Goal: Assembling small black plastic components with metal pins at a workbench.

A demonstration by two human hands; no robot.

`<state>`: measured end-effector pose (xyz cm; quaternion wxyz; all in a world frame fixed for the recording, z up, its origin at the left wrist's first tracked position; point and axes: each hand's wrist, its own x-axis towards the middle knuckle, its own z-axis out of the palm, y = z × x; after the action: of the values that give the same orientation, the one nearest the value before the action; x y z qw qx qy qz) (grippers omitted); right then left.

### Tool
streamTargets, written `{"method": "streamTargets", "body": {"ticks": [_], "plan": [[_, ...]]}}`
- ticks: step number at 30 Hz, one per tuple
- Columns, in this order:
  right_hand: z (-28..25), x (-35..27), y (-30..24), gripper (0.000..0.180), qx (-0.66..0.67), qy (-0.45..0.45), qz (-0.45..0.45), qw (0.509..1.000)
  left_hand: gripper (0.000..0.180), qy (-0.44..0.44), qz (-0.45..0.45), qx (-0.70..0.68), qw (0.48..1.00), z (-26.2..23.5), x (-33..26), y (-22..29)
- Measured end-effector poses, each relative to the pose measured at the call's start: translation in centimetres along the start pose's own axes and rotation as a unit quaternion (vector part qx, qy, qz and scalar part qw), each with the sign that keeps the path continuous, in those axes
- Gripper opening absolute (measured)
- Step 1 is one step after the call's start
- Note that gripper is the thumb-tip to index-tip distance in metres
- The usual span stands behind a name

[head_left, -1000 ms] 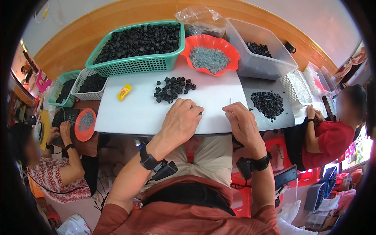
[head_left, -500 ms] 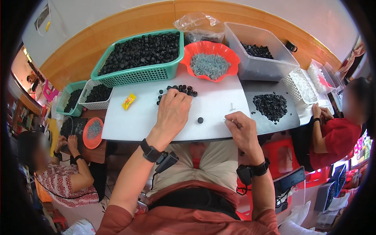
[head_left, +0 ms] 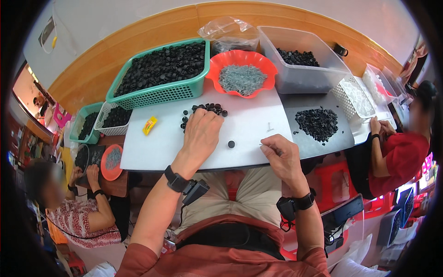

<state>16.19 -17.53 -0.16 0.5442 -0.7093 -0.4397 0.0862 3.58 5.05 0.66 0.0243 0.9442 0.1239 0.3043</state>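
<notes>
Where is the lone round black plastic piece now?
In the head view, the black piece lies on the white tabletop near its front edge, between left hand and right hand.

Left forearm (head_left: 157,212): 1, bare, yours, extended forward and slanting to your right. Left wrist (head_left: 186,163): nearly in line with the forearm. Left hand (head_left: 202,130): 1, back uppermost, fingers reaching forward and bent down, your fingertips hidden beneath. Right forearm (head_left: 310,224): 1, bare, extended forward, leaning to your left. Right hand (head_left: 283,153): 1, nearer your body than the left; thumb and forefinger drawn together at the tips, pointing to your left.
</notes>
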Motion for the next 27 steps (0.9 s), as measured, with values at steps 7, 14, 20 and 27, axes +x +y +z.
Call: {"method": "streamTargets", "body": {"ticks": [7,14,20,27], "plan": [[0.0,0.1,0.5,0.013,0.027,0.01,-0.012,1.0,0.014,0.058,-0.022,-0.19,0.98,-2.0,-0.3,2.3],[0.2,-0.1,0.4,0.014,0.078,0.03,-0.009,0.996,0.015,-0.025,-0.193,-0.39,0.9,-3.8,-0.7,3.3],[0.5,-0.2,-1.2,0.013,0.108,0.033,-0.016,0.993,0.019,-0.034,-0.238,-0.418,0.876,-3.6,-1.5,3.9],[1.7,-0.1,-2.6,0.016,0.181,0.043,-0.064,0.98,0.024,-0.063,-0.293,-0.705,0.643,-3.5,-2.9,5.0]]}}
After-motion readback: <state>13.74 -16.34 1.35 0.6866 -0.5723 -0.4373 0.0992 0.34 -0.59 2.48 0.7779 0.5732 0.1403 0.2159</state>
